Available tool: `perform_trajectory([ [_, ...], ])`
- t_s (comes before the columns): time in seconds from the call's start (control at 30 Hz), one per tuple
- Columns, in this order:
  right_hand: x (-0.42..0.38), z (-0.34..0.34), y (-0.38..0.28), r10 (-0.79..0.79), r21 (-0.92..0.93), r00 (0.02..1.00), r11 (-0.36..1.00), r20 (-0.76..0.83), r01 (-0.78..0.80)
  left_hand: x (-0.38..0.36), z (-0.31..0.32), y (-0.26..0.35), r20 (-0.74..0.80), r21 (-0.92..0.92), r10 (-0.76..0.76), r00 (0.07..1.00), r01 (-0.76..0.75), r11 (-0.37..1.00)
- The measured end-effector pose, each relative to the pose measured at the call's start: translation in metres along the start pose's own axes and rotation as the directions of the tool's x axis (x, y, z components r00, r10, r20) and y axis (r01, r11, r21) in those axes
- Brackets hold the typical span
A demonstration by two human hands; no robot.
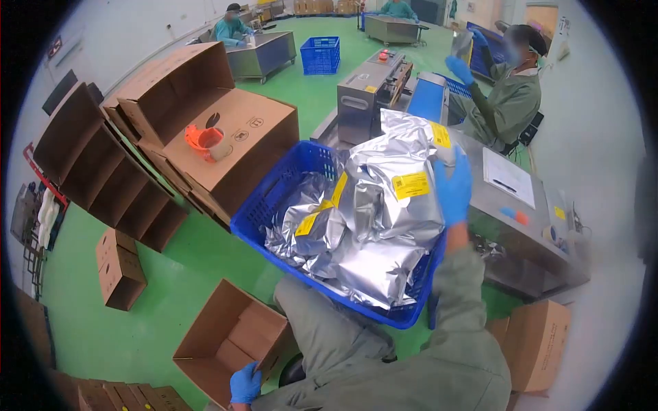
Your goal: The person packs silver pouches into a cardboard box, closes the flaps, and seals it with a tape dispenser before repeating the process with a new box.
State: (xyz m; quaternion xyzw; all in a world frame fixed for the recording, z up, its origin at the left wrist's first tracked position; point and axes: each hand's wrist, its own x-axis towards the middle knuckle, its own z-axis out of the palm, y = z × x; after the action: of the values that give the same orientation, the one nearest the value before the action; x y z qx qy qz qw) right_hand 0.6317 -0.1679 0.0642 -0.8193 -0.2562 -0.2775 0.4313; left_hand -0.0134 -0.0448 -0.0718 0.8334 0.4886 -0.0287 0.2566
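Observation:
A blue crate (pixel 404 316) holds several silver foil bags, some with yellow labels. My right hand (pixel 454 186), in a blue glove, lies against the side of the topmost silver bag (pixel 404 161) at the crate's right side; its fingers are together along the foil. Low in the view, my left hand (pixel 245 383), also gloved in blue, grips the edge of an open cardboard box (pixel 229 335) on the floor. The inside of that box shows bare cardboard.
An orange tape dispenser (pixel 207 142) sits on stacked cartons (pixel 267 130) at left. Right of the crate stands a steel table (pixel 493 198) with paper and pen. A sealing machine (pixel 363 103) stands behind. A co-worker (pixel 510 89) in green sits at back right.

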Motion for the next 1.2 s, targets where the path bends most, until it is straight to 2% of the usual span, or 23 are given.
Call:
perform_trajectory([
  [0.03,0.018,0.011,0.03,0.089,-0.047,0.994,0.995,-0.06,-0.092,0.002,0.005,0.001,-0.01,-0.062,0.014,1.0,-0.015,0.998],
  [0.07,0.013,0.022,0.034,0.08,-0.045,0.994,0.995,-0.072,-0.084,0.003,0.007,0.009,-0.019,-0.068,0.023,1.0,-0.025,0.997],
  [0.1,-0.001,0.032,0.034,0.039,-0.172,0.954,0.985,0.296,0.014,0.0,0.007,0.02,-0.019,-0.027,-0.025,1.0,0.025,0.999],
  [0.17,-0.027,0.043,0.013,0.028,-0.208,0.827,0.972,0.562,0.108,0.001,0.005,0.039,0.024,0.046,-0.105,0.994,0.104,0.994],
  [0.2,-0.043,0.052,-0.005,0.014,-0.15,0.865,0.986,0.502,0.072,0.008,0.012,0.033,0.02,0.033,-0.102,0.995,0.101,0.994],
  [0.27,-0.06,0.039,-0.038,-0.066,0.164,0.792,0.986,0.607,-0.044,0.014,0.027,0.016,-0.001,0.048,0.01,1.0,-0.01,0.999],
  [0.33,-0.069,0.058,0.007,-0.19,0.488,0.813,0.863,0.551,-0.129,0.016,0.028,0.014,0.102,0.058,-0.047,0.994,0.041,0.997],
  [0.37,-0.038,0.033,-0.002,-0.301,0.515,0.888,0.853,0.347,0.088,0.017,0.026,0.014,0.092,0.04,-0.042,0.995,0.039,0.998],
  [0.4,-0.011,0.019,0.009,-0.21,0.315,0.931,0.943,0.3,0.111,0.019,0.025,0.014,0.072,0.014,-0.038,0.997,0.037,0.999],
  [0.43,0.007,0.017,0.033,-0.017,0.018,0.987,1.0,0.16,0.014,0.016,0.023,0.014,0.07,0.014,-0.043,0.997,0.042,0.999],
  [0.5,0.025,0.036,0.112,0.007,-0.533,0.995,0.844,-0.097,-0.058,0.012,0.021,0.013,0.034,0.005,0.007,0.999,-0.007,1.0],
  [0.53,0.034,0.055,0.181,0.288,-0.223,0.957,0.935,0.027,-0.275,0.017,0.023,0.01,0.018,-0.006,0.009,1.0,-0.008,1.0],
  [0.57,0.037,0.053,0.189,0.388,-0.132,0.896,0.921,0.217,-0.367,0.017,0.028,0.004,0.02,0.043,0.006,1.0,-0.007,0.999],
  [0.6,0.04,0.05,0.198,0.47,-0.084,0.789,0.874,0.397,-0.478,0.016,0.035,0.002,0.025,0.088,0.0,1.0,-0.003,0.996],
  [0.63,0.039,0.034,0.173,0.466,-0.222,0.708,0.882,0.53,-0.415,0.016,0.038,0.008,0.013,0.072,-0.004,1.0,0.004,0.997],
  [0.7,0.03,0.076,0.19,0.561,-0.55,0.788,0.753,0.253,-0.36,0.015,0.041,0.02,-0.035,0.089,-0.08,0.996,0.083,0.993],
  [0.8,0.026,0.091,0.173,0.518,-0.592,0.84,0.731,0.16,-0.338,0.011,0.049,0.023,-0.076,0.038,-0.088,0.993,0.091,0.995],
  [0.87,0.037,0.081,0.134,0.542,-0.515,0.811,0.771,0.222,-0.374,0.005,0.046,0.024,-0.059,0.027,-0.137,0.989,0.138,0.99],
  [0.93,0.049,0.076,0.121,0.448,-0.372,0.894,0.829,-0.007,-0.418,0.009,0.042,0.026,-0.076,-0.015,-0.114,0.991,0.114,0.993],
  [1.07,0.066,0.078,0.184,0.305,-0.38,0.952,0.881,-0.001,-0.283,0.012,0.029,0.038,0.003,0.058,-0.204,0.979,0.203,0.977],
  [1.13,0.074,0.082,0.212,0.216,-0.284,0.946,0.948,0.243,-0.143,0.012,0.035,0.034,0.001,0.044,-0.231,0.973,0.23,0.972],
  [1.17,0.079,0.074,0.186,0.35,-0.298,0.877,0.92,0.329,-0.255,0.013,0.036,0.033,0.017,0.063,-0.224,0.974,0.222,0.973],
  [1.2,0.083,0.083,0.185,0.352,-0.363,0.889,0.901,0.293,-0.237,0.014,0.038,0.033,0.026,0.075,-0.225,0.974,0.222,0.972],
])
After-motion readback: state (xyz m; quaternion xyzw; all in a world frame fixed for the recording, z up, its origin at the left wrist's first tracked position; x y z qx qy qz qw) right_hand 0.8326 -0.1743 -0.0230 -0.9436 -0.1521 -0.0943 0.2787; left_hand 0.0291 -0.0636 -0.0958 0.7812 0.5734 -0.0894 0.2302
